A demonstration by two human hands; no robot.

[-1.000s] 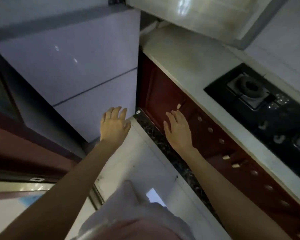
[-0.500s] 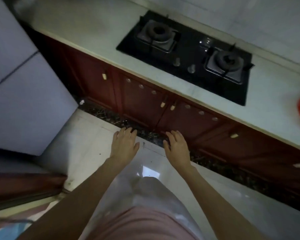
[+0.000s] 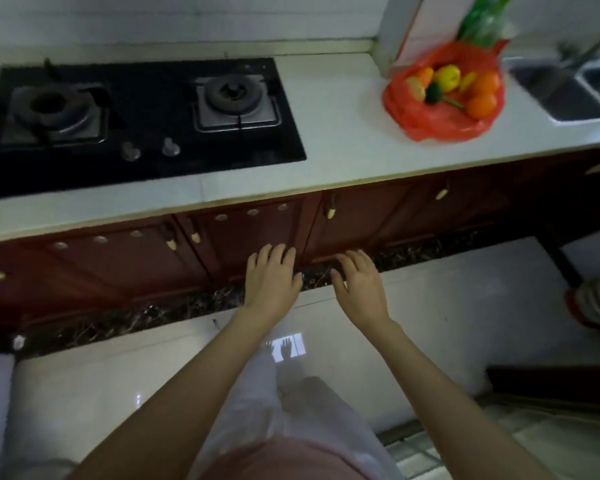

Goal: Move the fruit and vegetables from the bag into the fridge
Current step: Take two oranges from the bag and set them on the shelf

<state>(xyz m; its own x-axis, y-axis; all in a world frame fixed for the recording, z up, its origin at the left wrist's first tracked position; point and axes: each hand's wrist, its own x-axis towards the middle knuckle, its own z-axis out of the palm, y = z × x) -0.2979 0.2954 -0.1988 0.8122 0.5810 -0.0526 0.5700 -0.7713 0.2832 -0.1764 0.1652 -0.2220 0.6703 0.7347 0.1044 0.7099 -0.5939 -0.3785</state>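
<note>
A red plastic bag (image 3: 426,123) lies open on the white counter (image 3: 336,133) at the upper right, beside the sink. Inside it I see oranges (image 3: 481,105), a yellow fruit (image 3: 447,77) and a dark green vegetable (image 3: 433,93). My left hand (image 3: 271,282) and my right hand (image 3: 359,287) are held out side by side, palms down, fingers straight, in front of the red cabinet doors, well below and left of the bag. Both hold nothing. The fridge is out of view.
A black two-burner gas hob (image 3: 136,112) fills the counter's left part. A steel sink (image 3: 565,91) sits at the far right. Red cabinet doors (image 3: 378,216) with small handles run under the counter. Below is glossy white floor (image 3: 465,323); green bottles (image 3: 482,19) stand behind the bag.
My view has swung right from the fridge along the counter, bringing the whole bag and the sink into sight. Both hands stay out in front, empty.
</note>
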